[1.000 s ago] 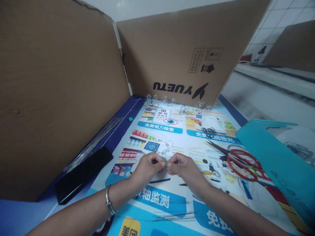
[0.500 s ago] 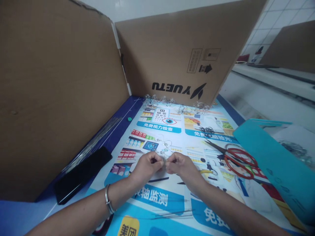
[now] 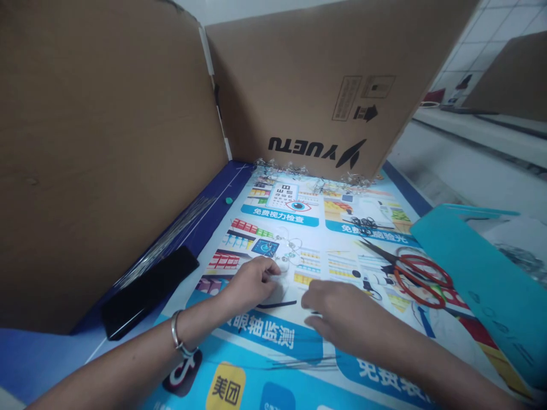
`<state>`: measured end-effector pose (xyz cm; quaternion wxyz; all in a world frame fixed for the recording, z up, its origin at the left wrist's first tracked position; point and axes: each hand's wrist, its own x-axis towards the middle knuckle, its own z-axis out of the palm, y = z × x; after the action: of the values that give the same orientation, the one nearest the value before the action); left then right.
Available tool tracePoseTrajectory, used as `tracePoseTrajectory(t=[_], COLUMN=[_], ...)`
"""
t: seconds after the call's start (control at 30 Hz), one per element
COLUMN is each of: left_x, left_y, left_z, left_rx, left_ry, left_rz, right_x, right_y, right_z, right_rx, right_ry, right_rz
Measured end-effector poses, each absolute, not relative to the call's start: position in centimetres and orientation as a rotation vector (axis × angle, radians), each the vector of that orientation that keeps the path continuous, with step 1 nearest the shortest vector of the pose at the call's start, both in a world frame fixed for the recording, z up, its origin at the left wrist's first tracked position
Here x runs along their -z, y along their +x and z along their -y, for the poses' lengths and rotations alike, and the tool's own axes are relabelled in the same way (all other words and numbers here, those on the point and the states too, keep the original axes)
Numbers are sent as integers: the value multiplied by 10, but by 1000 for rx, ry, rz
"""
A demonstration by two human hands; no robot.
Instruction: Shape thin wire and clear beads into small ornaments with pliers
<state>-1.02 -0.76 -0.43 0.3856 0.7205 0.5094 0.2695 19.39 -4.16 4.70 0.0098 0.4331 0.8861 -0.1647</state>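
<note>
My left hand point(image 3: 252, 280) rests on the printed poster mat point(image 3: 273, 341), its fingertips pinched on a small cluster of clear beads on thin wire point(image 3: 287, 254). A silver bangle sits on that wrist. My right hand point(image 3: 337, 313) hovers low over the mat, palm down, fingers loosely curled; nothing shows in it. A thin dark pin point(image 3: 277, 304) lies on the mat between the two hands.
Red-handled scissors point(image 3: 421, 273) lie to the right, beside a teal folder point(image 3: 478, 279). A black phone point(image 3: 149, 290) and a bundle of thin wires point(image 3: 168, 239) lie along the left cardboard wall point(image 3: 106, 142). More clear beads point(image 3: 307, 171) line the back cardboard wall. Loose wires point(image 3: 299, 361) lie near me.
My hands were pinched together over the bead piece; my right hand has let go and drawn back toward me and rightward. The left hand still pinches the bead cluster.
</note>
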Motion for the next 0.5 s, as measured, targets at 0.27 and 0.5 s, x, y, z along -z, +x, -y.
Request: tracePoseTrajectory(t=[0.27,0.5], left_x=[-1,-7], left_y=[-16,-18], left_z=[15,13], left_rx=[-615,-591], left_ry=[2129,2191], left_rz=[-1325,-1402], right_x=[-11,-6], right_y=[171,163], right_z=[84,87], right_rx=[-82,-214], right_ry=[1070,965], right_rz=[-2843,-2825])
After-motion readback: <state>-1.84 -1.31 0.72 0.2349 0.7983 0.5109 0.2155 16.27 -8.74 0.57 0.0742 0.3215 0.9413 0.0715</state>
